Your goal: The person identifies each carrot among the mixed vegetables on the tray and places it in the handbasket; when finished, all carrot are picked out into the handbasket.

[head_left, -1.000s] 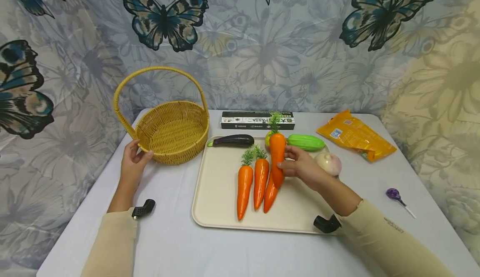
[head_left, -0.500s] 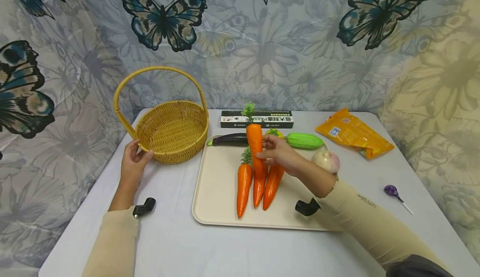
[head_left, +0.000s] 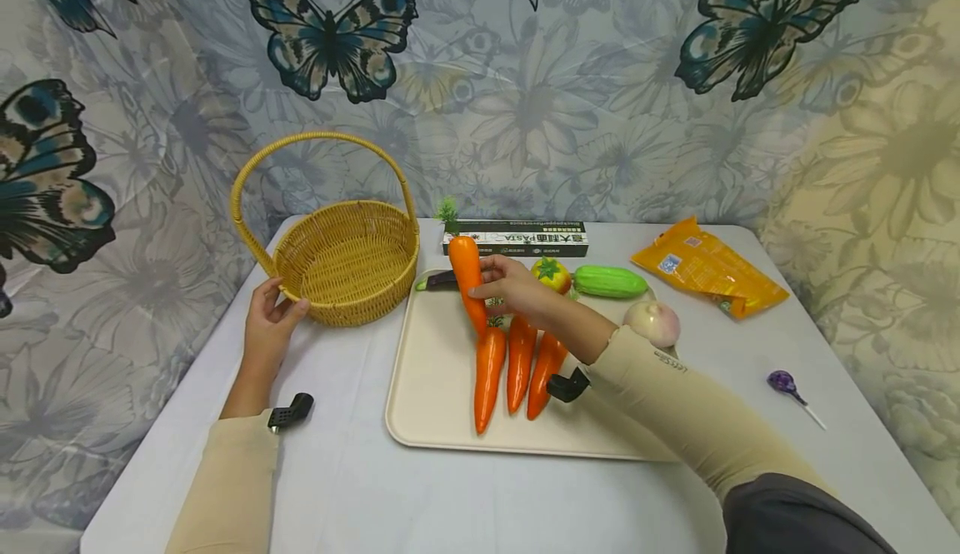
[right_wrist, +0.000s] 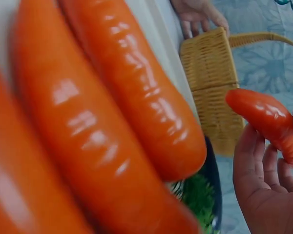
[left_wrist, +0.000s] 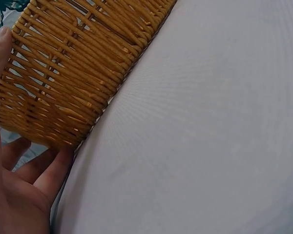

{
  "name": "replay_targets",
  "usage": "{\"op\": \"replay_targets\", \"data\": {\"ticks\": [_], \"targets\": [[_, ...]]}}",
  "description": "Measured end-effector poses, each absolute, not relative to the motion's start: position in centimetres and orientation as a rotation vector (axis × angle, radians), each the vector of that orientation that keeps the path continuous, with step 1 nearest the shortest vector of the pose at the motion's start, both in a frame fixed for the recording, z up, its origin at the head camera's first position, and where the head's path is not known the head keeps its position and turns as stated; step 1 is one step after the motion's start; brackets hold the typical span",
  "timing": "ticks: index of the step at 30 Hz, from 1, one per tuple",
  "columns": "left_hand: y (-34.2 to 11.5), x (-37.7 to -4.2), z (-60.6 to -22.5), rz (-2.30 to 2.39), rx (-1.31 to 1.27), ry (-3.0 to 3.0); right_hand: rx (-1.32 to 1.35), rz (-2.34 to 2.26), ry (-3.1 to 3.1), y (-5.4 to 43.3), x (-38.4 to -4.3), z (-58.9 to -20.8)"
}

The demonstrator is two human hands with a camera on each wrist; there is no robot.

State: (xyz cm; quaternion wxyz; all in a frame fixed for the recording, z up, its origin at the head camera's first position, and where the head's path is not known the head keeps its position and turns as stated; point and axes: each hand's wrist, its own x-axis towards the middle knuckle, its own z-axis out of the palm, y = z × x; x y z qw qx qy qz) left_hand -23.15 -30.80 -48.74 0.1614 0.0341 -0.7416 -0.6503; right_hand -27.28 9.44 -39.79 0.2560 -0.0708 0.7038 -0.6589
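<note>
In the head view my right hand (head_left: 512, 289) holds a carrot (head_left: 467, 271) by its side, raised over the tray (head_left: 431, 421), its leafy top pointing away from me. Three more carrots (head_left: 491, 379) lie side by side on the tray below. My left hand (head_left: 270, 312) grips the near left side of a yellow woven basket (head_left: 352, 308) with a tall handle. Seen from the left wrist, the thumb is on one side of the weave and the fingers (left_wrist: 53, 170) are at its lower edge. An eggplant (head_left: 437, 281) is partly hidden behind the held carrot.
A yellow-green tomato-like vegetable (head_left: 552, 274), a green cucumber-like vegetable (head_left: 611, 281) and an onion (head_left: 652, 323) sit along the tray's back and right. Behind stands a pasta box (head_left: 525, 239). An orange packet (head_left: 708, 267) and a purple lollipop (head_left: 783, 383) lie on the right.
My right hand has carried the carrot leftward across the tray, from above the right-hand carrot to above the left-hand one. The left hand stays at the basket.
</note>
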Motion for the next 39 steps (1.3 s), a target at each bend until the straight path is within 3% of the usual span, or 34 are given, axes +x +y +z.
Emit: {"op": "replay_targets", "data": {"ticks": [39], "targets": [[-31.1,-23.4,-49.1,-1.772,0.108,-2.202,-0.168,-1.843,1.754,-9.3,-34.8,-38.0]]}}
